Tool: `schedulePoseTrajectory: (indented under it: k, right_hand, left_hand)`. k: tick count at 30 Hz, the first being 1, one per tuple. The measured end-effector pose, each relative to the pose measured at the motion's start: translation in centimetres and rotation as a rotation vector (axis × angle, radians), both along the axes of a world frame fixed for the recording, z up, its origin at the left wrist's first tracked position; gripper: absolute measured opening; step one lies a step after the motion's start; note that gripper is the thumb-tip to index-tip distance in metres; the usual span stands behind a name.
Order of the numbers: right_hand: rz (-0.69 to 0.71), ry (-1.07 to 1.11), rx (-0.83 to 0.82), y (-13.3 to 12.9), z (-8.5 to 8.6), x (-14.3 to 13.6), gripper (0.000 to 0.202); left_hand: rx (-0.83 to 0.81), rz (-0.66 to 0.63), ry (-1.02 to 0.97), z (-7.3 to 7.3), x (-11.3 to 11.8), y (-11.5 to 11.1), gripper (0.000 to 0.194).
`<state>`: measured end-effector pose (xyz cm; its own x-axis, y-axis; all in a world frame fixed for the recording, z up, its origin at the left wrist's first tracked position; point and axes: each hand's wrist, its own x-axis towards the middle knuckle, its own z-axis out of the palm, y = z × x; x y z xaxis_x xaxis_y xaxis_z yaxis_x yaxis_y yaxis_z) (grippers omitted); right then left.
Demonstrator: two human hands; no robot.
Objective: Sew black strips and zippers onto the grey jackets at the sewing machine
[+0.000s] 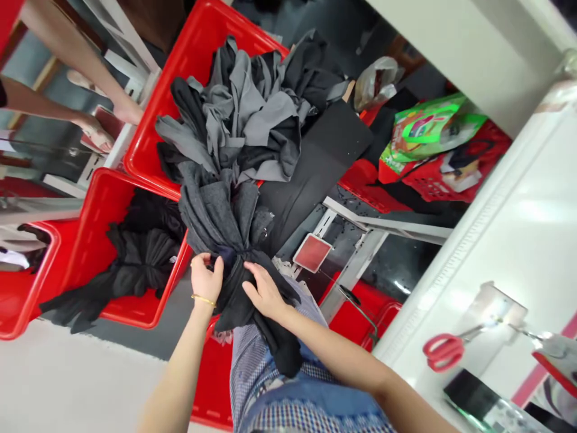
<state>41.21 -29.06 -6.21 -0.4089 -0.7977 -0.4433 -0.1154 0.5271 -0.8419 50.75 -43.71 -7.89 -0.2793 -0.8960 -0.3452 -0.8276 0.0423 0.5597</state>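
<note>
A bundle of dark grey cloth pieces (216,207) lies across the lap, gathered at its middle by a dark band and fanning out at both ends. My left hand (206,279), with a gold bangle at the wrist, rests at the bundle's left side near the band; its fingers are bent and the thumb stands apart. On the right of the gathered middle, my right hand (265,291) touches the cloth with fingers stretched and thumb apart. Neither hand is closed round the cloth. Past the bundle, a red bin (153,141) holds loose grey and black cloth pieces (252,108).
Another red bin (130,316) at left holds a gathered black bundle (144,258). At right stands a white table (509,234) with red-handled scissors (444,352). A metal frame with a red pedal (312,252) is below. Another person's hands (97,129) show upper left.
</note>
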Motion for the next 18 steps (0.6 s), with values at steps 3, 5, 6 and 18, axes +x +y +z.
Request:
schedulePoseTrajectory:
  k: [3,5,6,18]
  right_hand:
    - [-0.236,-0.051,0.078,-1.2,-0.9,-1.9,0.045]
    - [-0.242,-0.073,0.113,-2.1,-1.9,-3.3,0.046]
    - [-0.217,-0.096,0.12,-2.4,-2.3,-3.7,0.049]
    - [0.049,-0.291,0.182,-0.2,-5.8,-5.2,0.074]
  left_hand:
    - [0.074,0.024,-0.043,0.0,1.0,3.0,0.035]
    - [0.133,0.038,-0.05,-0.2,1.8,5.1,0.028]
    - [0.159,0.039,-0.046,-0.3,2.2,6.0,0.026]
    - [0.248,0.077,0.039,-1.3,1.5,6.9,0.037]
